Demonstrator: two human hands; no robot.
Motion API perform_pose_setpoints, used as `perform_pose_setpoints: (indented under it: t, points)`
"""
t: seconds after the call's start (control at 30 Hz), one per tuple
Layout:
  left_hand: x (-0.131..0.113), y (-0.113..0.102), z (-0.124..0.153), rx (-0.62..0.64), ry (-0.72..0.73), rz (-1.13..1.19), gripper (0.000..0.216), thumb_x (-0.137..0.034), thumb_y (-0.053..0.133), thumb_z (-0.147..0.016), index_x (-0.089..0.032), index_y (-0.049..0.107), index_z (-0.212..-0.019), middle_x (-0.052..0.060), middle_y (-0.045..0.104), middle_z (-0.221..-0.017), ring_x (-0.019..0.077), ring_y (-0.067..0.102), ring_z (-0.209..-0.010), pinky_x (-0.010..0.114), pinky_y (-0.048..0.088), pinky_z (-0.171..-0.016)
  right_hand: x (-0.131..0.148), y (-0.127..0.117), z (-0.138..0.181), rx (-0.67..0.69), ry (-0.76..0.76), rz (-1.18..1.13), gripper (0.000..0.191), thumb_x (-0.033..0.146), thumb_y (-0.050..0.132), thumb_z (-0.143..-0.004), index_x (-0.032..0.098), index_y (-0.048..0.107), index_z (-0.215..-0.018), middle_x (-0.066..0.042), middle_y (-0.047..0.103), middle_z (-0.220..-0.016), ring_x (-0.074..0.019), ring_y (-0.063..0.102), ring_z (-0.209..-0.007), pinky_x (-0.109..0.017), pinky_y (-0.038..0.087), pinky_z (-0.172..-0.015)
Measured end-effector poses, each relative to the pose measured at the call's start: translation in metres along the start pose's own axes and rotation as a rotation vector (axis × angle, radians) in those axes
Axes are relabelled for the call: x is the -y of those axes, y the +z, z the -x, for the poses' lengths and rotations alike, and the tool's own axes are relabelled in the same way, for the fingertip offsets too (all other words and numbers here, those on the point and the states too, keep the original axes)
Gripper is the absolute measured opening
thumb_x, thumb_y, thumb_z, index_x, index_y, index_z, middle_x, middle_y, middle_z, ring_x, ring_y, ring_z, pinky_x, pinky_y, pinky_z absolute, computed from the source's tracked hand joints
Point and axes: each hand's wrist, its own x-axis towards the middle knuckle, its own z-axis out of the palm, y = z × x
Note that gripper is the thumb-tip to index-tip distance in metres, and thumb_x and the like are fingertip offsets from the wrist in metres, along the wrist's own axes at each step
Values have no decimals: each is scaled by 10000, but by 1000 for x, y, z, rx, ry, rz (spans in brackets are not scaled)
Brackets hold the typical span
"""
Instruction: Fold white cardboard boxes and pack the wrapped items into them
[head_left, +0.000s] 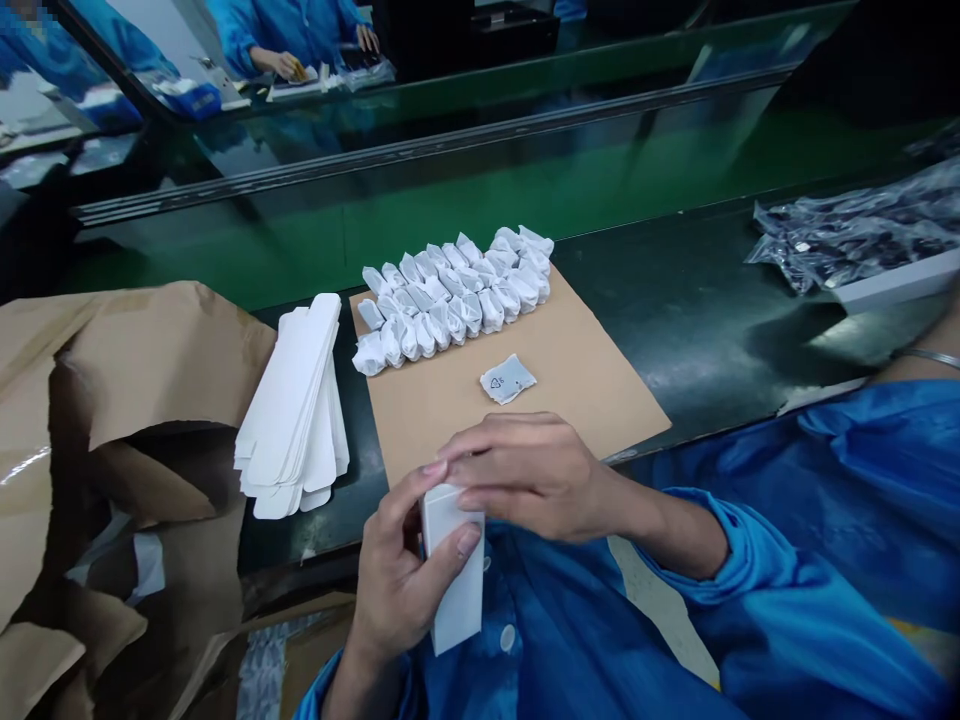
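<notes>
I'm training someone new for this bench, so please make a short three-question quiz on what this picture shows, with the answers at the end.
1. True or false: the left hand grips the white box while the right hand is at its top end.

2. Multiple choice: where does the single packet lying apart from the rows of wrapped packets rest?
A) Inside the white box
B) On the brown sheet
C) On the floor

3. Fill in: as seen in the picture, the pile of flat white pieces lies to the ____ of the brown sheet.

Key: 1. True. 2. B. 3. Left.
</notes>
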Motion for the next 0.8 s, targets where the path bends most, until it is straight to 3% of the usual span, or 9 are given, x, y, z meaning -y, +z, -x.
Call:
perform_pose_setpoints:
  t: [0.17, 0.37, 0.47, 0.57, 0.67, 0.8]
  points:
    - [0, 5, -6, -34, 10, 67, 585, -197, 678, -849, -345, 479, -1379, 30, 689, -1152, 153, 715, -869, 224, 583, -682, -1, 8, 1, -128, 79, -69, 126, 198, 644, -913, 103, 695, -979, -120, 750, -951, -174, 705, -953, -299, 586, -855]
    - [-1, 9, -8, -85, 66, 11, 478, -183, 679, -843, -299, 537, -1285, 21, 656, -1093, 135, 703, -857, 200, 569, -674, -1, 6, 3, -134, 246, -274, 121, 218, 698, -878, 146, 712, -974, -78, 737, -962, -165, 694, -922, -284, 586, -792]
    - [0, 9, -7, -172, 23, -3, 480, -212, 709, -816, -275, 535, -1259, 45, 617, -1137, 140, 697, -803, 218, 562, -620, 1, 4, 7, -130, 399, -319, 405, 288, 790, -796, 167, 663, -1161, -91, 702, -1117, -174, 680, -949, -277, 582, -761]
    - [-1, 13, -11, -376, 64, 10, 490, -201, 722, -794, -269, 521, -1235, 41, 607, -1161, 158, 699, -848, 265, 578, -688, 6, 15, 20, -39, 568, -371, 784, 405, 835, -730, 205, 484, -1402, -112, 608, -1335, -226, 632, -1141, -344, 570, -901]
    - [-3, 22, -23, -539, 151, 71, 462, -174, 674, -826, -270, 492, -1240, 56, 626, -1213, 217, 700, -975, 397, 586, -810, 11, 39, 37, 71, 628, -412, 792, 436, 695, -871, 216, 296, -1520, -119, 481, -1489, -245, 520, -1321, -407, 488, -1055]
    - [-6, 27, -38, -615, 250, 63, 381, -185, 674, -821, -246, 550, -1176, 70, 625, -1248, 246, 695, -998, 499, 572, -864, 17, 57, 50, -33, 554, -388, 663, 358, 561, -969, 251, 247, -1542, -79, 407, -1550, -205, 461, -1380, -373, 412, -1135]
